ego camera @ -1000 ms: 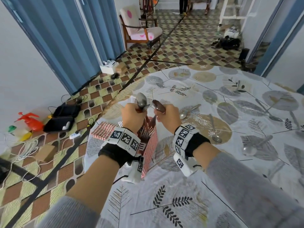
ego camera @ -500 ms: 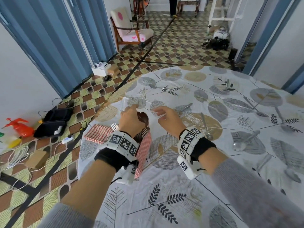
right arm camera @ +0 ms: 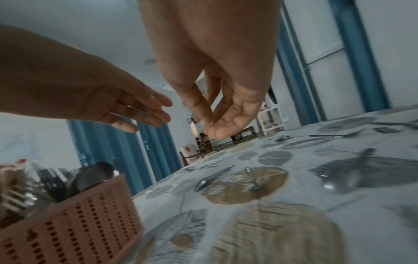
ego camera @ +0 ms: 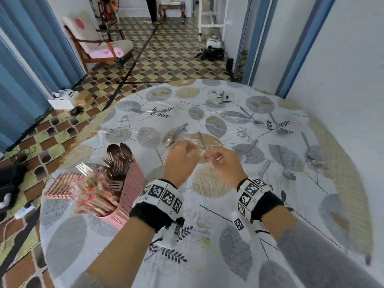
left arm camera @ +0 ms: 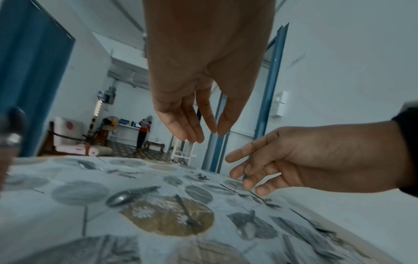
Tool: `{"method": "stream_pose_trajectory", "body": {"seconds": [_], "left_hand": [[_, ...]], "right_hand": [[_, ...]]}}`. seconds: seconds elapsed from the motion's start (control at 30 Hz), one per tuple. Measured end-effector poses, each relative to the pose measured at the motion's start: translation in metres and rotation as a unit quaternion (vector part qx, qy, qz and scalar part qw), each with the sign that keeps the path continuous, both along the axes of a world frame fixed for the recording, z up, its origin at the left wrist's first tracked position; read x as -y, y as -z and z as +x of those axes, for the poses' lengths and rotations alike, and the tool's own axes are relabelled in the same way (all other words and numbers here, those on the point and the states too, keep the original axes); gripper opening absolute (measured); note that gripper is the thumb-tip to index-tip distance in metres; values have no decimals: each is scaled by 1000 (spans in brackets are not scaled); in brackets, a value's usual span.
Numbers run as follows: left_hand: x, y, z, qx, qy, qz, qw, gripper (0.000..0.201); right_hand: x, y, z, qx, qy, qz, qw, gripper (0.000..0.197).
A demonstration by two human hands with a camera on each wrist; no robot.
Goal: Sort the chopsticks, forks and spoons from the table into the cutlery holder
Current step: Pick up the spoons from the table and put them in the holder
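Observation:
A pink perforated cutlery holder (ego camera: 129, 183) stands near the table's left edge with dark spoons (ego camera: 119, 150), forks (ego camera: 115, 173) and red-and-white chopsticks (ego camera: 91, 196) in it. My left hand (ego camera: 187, 151) and right hand (ego camera: 209, 157) hover side by side to its right, both empty with relaxed, downward-pointing fingers. Just beyond them on the cloth lie a steel spoon (ego camera: 174, 136) and a second one (ego camera: 202, 141). The left wrist view shows the left hand (left arm camera: 201, 134) above that spoon (left arm camera: 128, 195). In the right wrist view, the right hand (right arm camera: 213, 127) hangs over the table, with the holder (right arm camera: 79, 223) at the lower left.
Several more spoons lie scattered over the leaf-print tablecloth: to the right (ego camera: 249, 146), far right (ego camera: 309, 146), at the back (ego camera: 252, 119) and back left (ego camera: 143, 111). The round table's edge (ego camera: 44, 204) runs close behind the holder. A wall bounds the right side.
Both hands held a dark spoon above the holder a second ago. Those spoons now stand in the holder, and the empty hands have moved right, over the spoons lying on the table.

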State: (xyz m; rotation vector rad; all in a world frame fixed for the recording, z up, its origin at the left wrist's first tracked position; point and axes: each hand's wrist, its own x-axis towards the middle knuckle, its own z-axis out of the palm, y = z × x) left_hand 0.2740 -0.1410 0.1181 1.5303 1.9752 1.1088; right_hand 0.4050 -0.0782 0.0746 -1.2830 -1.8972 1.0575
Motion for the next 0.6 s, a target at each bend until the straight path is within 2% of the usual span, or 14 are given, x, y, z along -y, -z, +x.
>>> {"method": "stream_pose_trajectory", "body": {"seconds": [0.13, 0.23, 0.3, 0.43, 0.6], "left_hand": [[-8, 23, 51, 43, 70, -36, 996, 14], [-17, 43, 83, 63, 95, -69, 991, 15], [-23, 57, 103, 56, 95, -95, 989, 13], [-36, 83, 138, 60, 76, -133, 986, 15], [-60, 115, 181, 35, 33, -157, 986, 20]], "right_hand": [[-1, 16, 69, -2, 50, -13, 999, 23], [-7, 33, 114, 43, 81, -33, 995, 17], [-15, 48, 144, 76, 83, -44, 993, 13], [-39, 78, 194, 133, 94, -53, 985, 18], [-71, 91, 233, 152, 76, -48, 984, 24]]}}
